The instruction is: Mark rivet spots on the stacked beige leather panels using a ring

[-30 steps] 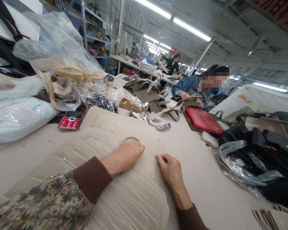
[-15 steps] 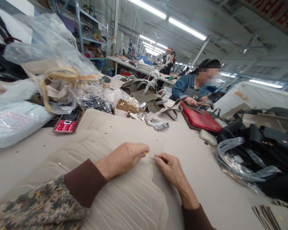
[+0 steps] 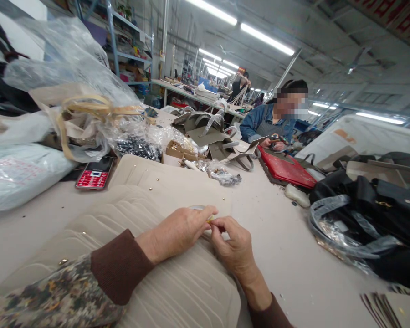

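My left hand [image 3: 177, 230] and my right hand [image 3: 233, 246] meet fingertip to fingertip above a fanned stack of beige leather panels [image 3: 177, 282]. Both hands are closed in a pinch on a small yellowish piece [image 3: 210, 219], too small to name. A tape ring [image 3: 196, 207] peeks out just behind my left fingers. Beyond the hands lies a flat beige panel [image 3: 171, 182] dotted with small metal studs.
A red phone [image 3: 94, 175] lies at the left beside plastic-wrapped straps [image 3: 89, 114]. Khaki bags [image 3: 208, 132] and a box of hardware [image 3: 177, 149] stand behind. A red mat [image 3: 287, 169] lies by a seated co-worker [image 3: 269, 123]. Black bags [image 3: 379, 205] crowd the right.
My right hand has moved left and up to meet my left hand, and both now pinch the small piece together. The co-worker has lifted both hands off the red mat.
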{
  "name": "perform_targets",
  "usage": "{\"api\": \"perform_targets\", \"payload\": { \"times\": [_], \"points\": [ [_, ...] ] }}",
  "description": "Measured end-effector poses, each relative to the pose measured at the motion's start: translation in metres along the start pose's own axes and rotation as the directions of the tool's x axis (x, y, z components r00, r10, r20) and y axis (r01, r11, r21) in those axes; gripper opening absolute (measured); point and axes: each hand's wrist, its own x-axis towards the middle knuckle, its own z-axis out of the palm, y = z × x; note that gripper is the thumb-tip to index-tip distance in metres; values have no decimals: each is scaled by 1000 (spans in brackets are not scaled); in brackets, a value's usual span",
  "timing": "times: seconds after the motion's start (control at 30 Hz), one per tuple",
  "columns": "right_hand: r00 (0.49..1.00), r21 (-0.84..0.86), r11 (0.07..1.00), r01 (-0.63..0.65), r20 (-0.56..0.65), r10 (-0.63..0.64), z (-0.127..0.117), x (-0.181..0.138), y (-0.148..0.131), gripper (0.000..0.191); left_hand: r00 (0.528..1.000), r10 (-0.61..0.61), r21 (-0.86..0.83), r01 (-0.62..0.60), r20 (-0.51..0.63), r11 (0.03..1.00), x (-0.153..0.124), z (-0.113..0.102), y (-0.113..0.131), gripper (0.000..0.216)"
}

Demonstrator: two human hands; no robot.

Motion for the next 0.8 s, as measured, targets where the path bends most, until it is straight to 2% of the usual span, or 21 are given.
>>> {"api": "perform_targets", "payload": {
  "times": [0.13, 0.23, 0.3, 0.37, 0.47, 0.57, 0.63, 0.7, 0.8],
  "points": [
    [998, -37, 998, -43, -52, 41, 3, -2, 0, 16, 999, -49, -63, 51, 21, 997, 1, -2, 0, 11],
    [973, 54, 973, -226, -35, 228, 4, 0, -3, 13, 998, -69, -41, 69, 2, 997, 3, -2, 0, 4],
    [897, 210, 874, -437, 34, 440, 5, 3, -6, 12, 999, -50, -2, 50, -13, 999, 4, -2, 2, 10],
    [782, 377, 698, -609, 138, 608, 6, 6, -7, 16, 999, -14, 21, 14, -37, 1000, 5, -3, 7, 13],
    [644, 513, 486, -708, 185, 743, 1, 9, 4, 23, 994, 43, 22, -42, -100, 999, 4, -3, 12, 13],
    [547, 472, 413, -779, 191, 815, -9, 6, 26, 27, 994, 40, 98, -30, -101, 995, 4, -2, 8, 15],
    [533, 382, 430, -818, 224, 816, -15, 1, 40, 29, 999, -15, 220, 23, -36, 975, 4, 0, 0, 13],
    [540, 306, 461, -833, 267, 798, -19, -2, 50, 31, 996, -84, 346, 66, 37, 936, 4, 2, -8, 12],
    [562, 229, 514, -827, 303, 769, -17, -5, 53, 30, 987, -125, 419, 72, 101, 905, 4, 6, -16, 17]
  ]
}}
